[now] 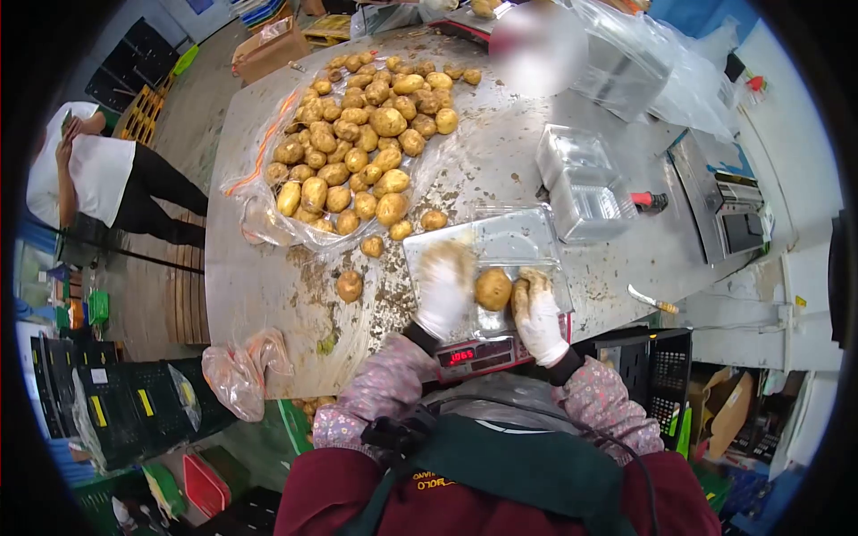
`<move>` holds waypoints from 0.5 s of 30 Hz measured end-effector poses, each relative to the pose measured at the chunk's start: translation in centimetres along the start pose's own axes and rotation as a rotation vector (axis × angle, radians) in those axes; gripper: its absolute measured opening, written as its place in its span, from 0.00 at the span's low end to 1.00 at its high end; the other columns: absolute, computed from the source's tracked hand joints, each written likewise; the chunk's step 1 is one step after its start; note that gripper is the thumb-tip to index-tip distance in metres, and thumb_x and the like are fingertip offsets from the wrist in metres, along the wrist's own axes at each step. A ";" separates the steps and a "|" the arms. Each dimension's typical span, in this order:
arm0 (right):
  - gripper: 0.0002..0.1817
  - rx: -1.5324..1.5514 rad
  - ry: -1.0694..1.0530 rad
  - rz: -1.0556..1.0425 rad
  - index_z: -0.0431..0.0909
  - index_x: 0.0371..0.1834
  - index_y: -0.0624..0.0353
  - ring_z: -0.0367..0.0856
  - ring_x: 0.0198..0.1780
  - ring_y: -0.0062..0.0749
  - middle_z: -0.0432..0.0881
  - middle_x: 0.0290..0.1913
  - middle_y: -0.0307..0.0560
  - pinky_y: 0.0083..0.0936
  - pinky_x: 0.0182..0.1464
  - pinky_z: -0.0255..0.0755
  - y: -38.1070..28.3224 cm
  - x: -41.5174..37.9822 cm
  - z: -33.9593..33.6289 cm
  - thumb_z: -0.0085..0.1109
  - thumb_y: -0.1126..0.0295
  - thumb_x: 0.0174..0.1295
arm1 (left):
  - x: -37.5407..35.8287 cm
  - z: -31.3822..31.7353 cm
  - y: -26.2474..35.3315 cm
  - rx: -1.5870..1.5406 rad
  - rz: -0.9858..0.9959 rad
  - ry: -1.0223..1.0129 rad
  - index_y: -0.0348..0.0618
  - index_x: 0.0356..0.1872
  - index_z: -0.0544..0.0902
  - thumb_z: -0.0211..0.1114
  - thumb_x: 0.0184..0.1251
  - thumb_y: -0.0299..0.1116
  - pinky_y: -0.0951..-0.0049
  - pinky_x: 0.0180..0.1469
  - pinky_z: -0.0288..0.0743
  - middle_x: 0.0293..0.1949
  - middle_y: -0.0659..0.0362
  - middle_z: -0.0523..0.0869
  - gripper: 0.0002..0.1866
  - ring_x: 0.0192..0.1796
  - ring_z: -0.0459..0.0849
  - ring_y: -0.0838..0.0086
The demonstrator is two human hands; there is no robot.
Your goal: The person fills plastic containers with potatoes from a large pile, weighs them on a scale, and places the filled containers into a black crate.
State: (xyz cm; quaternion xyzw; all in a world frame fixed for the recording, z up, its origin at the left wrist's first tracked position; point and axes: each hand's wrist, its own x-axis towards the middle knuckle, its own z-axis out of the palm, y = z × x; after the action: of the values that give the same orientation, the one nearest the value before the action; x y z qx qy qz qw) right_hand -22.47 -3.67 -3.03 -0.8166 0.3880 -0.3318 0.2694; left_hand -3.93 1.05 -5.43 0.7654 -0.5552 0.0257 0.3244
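The left hand, gloved and blurred, rests flat on the clear tray atop the scale; its grip is unclear. The right hand clasps a potato, half hidden, beside another potato in the tray.

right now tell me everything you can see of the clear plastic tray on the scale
The clear plastic tray is a thin, see-through clamshell with its lid open toward the potato pile. It sits flat on the red scale at the table's near edge. One potato lies inside it. The gloved left hand rests on its left side; the gloved right hand holds another potato at its right.
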 end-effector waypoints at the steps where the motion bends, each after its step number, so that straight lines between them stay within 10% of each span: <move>1: 0.16 -0.202 0.003 -0.075 0.72 0.56 0.65 0.75 0.52 0.59 0.77 0.50 0.63 0.50 0.60 0.64 0.2 -0.3 0.8 0.52 0.73 0.66 | 2.9 -2.4 -1.3 -0.333 -0.108 0.103 0.32 0.52 0.78 0.54 0.70 0.34 0.52 0.58 0.68 0.46 0.41 0.82 0.17 0.52 0.78 0.50; 4: 0.15 -0.225 -0.012 -0.056 0.75 0.54 0.64 0.76 0.55 0.56 0.80 0.50 0.61 0.43 0.60 0.67 -0.3 -0.2 0.7 0.54 0.74 0.65 | 5.8 0.3 -12.3 0.363 -0.117 0.175 0.32 0.53 0.78 0.58 0.64 0.32 0.54 0.50 0.74 0.44 0.41 0.83 0.19 0.46 0.82 0.51; 9: 0.15 -0.145 0.025 -0.031 0.79 0.52 0.61 0.77 0.53 0.53 0.82 0.49 0.55 0.42 0.62 0.64 -3.9 2.1 -1.1 0.56 0.77 0.62 | 10.9 -0.2 -15.8 0.318 -0.121 -0.464 0.42 0.60 0.74 0.73 0.53 0.44 0.56 0.50 0.78 0.48 0.44 0.83 0.33 0.49 0.83 0.51; 15: 0.12 0.111 0.046 0.054 0.80 0.48 0.62 0.79 0.53 0.47 0.83 0.48 0.51 0.35 0.58 0.70 -5.5 3.6 -2.2 0.55 0.79 0.61 | 10.3 1.2 -16.8 0.261 -0.237 -0.258 0.44 0.58 0.75 0.76 0.50 0.44 0.58 0.50 0.79 0.47 0.45 0.84 0.34 0.50 0.84 0.54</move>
State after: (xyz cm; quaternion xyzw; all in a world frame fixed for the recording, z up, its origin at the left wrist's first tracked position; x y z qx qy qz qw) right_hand -19.88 -3.98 3.37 -0.7817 0.3971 -0.3641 0.3142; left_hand 14.18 -5.25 -10.18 0.8578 -0.4901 -0.0390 0.1496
